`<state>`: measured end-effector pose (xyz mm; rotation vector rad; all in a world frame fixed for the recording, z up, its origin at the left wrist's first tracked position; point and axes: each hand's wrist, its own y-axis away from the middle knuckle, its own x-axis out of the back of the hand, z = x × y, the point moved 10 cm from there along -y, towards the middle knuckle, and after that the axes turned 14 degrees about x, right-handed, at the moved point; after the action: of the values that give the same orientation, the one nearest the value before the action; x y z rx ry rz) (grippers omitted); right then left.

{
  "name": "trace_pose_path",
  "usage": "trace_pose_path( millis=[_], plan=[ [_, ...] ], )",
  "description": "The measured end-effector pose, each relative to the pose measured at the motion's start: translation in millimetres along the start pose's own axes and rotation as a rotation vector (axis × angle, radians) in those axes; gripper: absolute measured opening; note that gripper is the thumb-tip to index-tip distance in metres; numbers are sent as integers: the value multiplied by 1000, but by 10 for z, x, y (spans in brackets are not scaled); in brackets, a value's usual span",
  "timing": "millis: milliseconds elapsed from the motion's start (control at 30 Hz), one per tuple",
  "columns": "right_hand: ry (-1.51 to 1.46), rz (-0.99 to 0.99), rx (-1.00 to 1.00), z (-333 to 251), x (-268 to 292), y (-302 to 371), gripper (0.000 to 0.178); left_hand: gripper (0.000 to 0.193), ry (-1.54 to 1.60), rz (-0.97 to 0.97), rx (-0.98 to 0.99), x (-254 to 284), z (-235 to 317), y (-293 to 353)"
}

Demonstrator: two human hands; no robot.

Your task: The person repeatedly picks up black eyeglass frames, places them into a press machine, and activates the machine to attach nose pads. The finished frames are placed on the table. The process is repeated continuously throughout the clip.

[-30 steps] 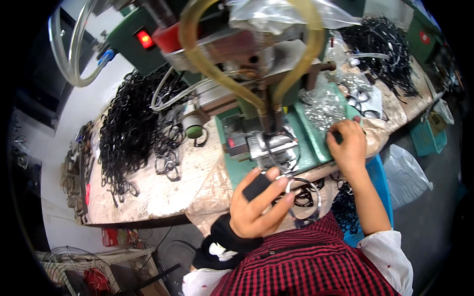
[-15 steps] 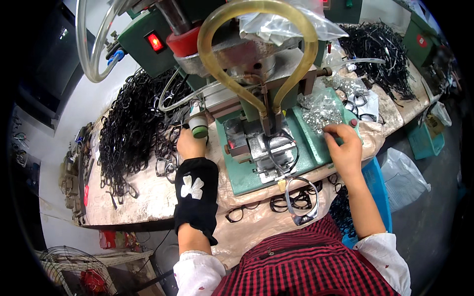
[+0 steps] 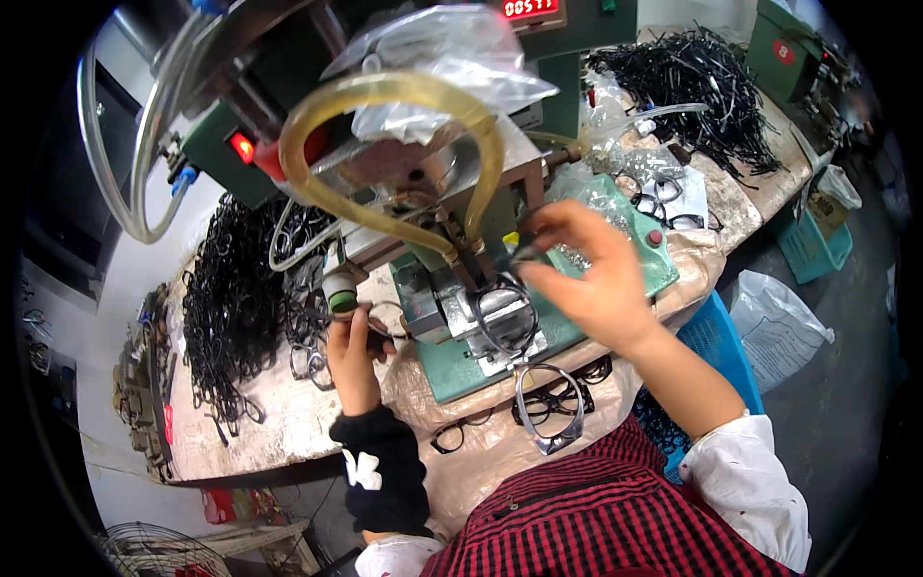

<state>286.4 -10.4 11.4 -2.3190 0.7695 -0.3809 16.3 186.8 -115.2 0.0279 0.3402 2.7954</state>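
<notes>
At the green bench press, an eyeglass frame (image 3: 559, 444) sits in the metal fixture (image 3: 492, 358), one rim under the press head and the other hanging out in front. My right hand (image 3: 604, 284) is raised beside the press head, fingers curved and thumb apart; motion blurs the fingertips, so whether they hold something small is unclear. My left hand (image 3: 352, 363) is just below the green button (image 3: 341, 300), thumb upright, fingers curled on a dark eyeglass frame (image 3: 386, 307) that is partly hidden. Behind my right hand lies a bag of small metal parts (image 3: 574, 258).
Black eyeglass frames (image 3: 231, 317) lie heaped at the left. Several more frames (image 3: 547, 407) lie at the table's front edge. Black temple arms (image 3: 702, 91) are piled at the far right. A blue basket (image 3: 716, 337) stands by my right arm. A yellowish hose (image 3: 385, 87) arches over the press.
My right hand has moved from the small parts left toward the press head. My left hand has turned thumb-up below the green button, now with a frame visible. The whole view has shifted.
</notes>
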Motion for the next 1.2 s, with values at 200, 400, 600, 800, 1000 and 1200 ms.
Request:
trace_pose_path(
  millis=[200,400,600,800,1000,1200],
  plan=[
    [-112,93,-171,187,-142,152,42,24,265,169,-96,101,-22,410],
    [-452,94,-308,165,-391,118,47,26,137,115,-1005,-597,1710,1464],
    [-404,139,-328,-63,-362,259,54,25,62,49,-811,-752,1812,1461],
    [-99,-16,-152,203,21,135,53,34,122,-832,604,-1637,436,1663],
    [300,359,-97,742,1173,455,44,35,184,-685,648,-1787,249,1531],
    [778,-73,-53,555,862,714,11,34,191,-676,640,-1776,200,1490]
  ],
)
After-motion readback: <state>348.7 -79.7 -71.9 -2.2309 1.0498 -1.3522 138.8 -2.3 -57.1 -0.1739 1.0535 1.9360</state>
